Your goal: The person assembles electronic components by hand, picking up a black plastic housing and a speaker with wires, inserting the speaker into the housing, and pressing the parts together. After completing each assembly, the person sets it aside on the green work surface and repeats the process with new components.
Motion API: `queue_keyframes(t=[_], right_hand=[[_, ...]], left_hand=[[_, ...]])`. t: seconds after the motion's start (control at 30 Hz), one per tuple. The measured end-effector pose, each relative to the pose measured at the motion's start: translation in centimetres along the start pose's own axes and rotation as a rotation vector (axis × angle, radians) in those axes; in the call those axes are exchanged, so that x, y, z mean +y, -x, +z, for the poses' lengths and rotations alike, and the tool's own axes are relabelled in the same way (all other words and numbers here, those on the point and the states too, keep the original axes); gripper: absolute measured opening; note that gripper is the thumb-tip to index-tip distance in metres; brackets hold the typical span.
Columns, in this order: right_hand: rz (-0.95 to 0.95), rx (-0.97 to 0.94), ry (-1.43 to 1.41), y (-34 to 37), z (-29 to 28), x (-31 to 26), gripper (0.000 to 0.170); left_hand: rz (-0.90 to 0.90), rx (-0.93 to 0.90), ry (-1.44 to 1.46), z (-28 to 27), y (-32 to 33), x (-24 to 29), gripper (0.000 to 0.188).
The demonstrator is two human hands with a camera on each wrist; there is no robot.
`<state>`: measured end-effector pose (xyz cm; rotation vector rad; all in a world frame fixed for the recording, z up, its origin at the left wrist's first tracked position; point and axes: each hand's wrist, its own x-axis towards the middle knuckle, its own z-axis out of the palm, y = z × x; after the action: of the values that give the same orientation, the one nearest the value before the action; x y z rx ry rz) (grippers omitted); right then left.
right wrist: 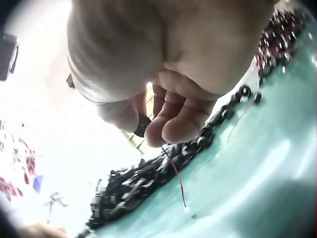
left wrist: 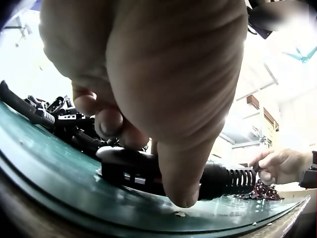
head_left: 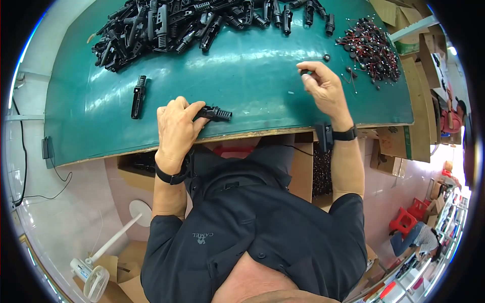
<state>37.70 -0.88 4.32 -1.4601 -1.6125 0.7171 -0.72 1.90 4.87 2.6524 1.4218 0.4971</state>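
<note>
My left hand (head_left: 178,123) grips a black ribbed handle part (head_left: 216,113) near the table's front edge. In the left wrist view the thumb presses the side of that part (left wrist: 218,181), its slotted end pointing right. My right hand (head_left: 327,91), raised over the table's right side, pinches a small round black piece (head_left: 304,72). The right wrist view shows the black piece (right wrist: 142,126) between thumb and fingers, and a thin red wire (right wrist: 178,176) with a white tip hangs below the fingers.
A pile of black parts (head_left: 161,25) covers the back left of the green table (head_left: 252,65). One similar part (head_left: 138,97) lies at the left. Small wired pieces (head_left: 371,50) are heaped at the right, with a few loose ones beside them.
</note>
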Motion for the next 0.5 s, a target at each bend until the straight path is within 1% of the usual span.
queue_keyframes(t=[0.03, 0.07, 0.1, 0.17, 0.2, 0.23, 0.3, 0.33, 0.37, 0.43, 0.47, 0.5], right_hand=[[0.066, 0.010, -0.232, 0.2, 1.1, -0.5, 0.029], [0.069, 0.012, -0.236, 0.5, 2.3, -1.0, 0.029], [0.062, 0.013, -0.343, 0.7, 3.7, -1.4, 0.029], [0.038, 0.013, -0.557, 0.9, 6.0, -2.4, 0.028], [0.033, 0.013, -0.562, 1.1, 6.7, -3.0, 0.028], [0.003, 0.047, -0.629, 1.2, 7.3, -3.8, 0.029], [-0.057, 0.115, -0.766, 1.4, 8.2, -5.4, 0.030], [-0.060, 0.115, -0.774, 1.4, 8.5, -6.3, 0.030], [-0.096, 0.147, -0.753, 1.4, 8.7, -7.4, 0.029], [-0.166, 0.215, -0.705, 1.6, 8.8, -9.1, 0.028], [-0.165, 0.216, -0.710, 1.9, 8.9, -9.7, 0.028], [-0.256, 0.236, -0.586, 2.2, 9.0, -10.2, 0.027]], left_hand=[[0.024, 0.047, 0.004, 0.0, -0.1, 0.1, 0.041], [0.049, 0.094, 0.009, 0.0, -0.1, 0.0, 0.041], [0.050, 0.091, 0.006, 0.2, -0.2, -0.2, 0.041], [0.103, 0.180, 0.181, 1.4, -0.2, -1.2, 0.040], [0.129, 0.225, 0.267, 1.6, -0.1, -1.5, 0.039], [0.129, 0.226, 0.259, 1.6, 0.2, -1.6, 0.039], [-0.178, 0.013, 0.583, 1.4, 1.2, -1.0, 0.043], [-0.336, -0.097, 0.743, 1.5, 1.5, -0.8, 0.045], [-0.339, -0.098, 0.735, 1.9, 1.7, -0.7, 0.045], [-0.197, 0.009, 0.869, 3.1, 2.1, -0.4, 0.048], [-0.124, 0.062, 0.936, 3.3, 2.2, -0.3, 0.050], [-0.127, 0.060, 0.933, 3.4, 2.2, -0.2, 0.050]])
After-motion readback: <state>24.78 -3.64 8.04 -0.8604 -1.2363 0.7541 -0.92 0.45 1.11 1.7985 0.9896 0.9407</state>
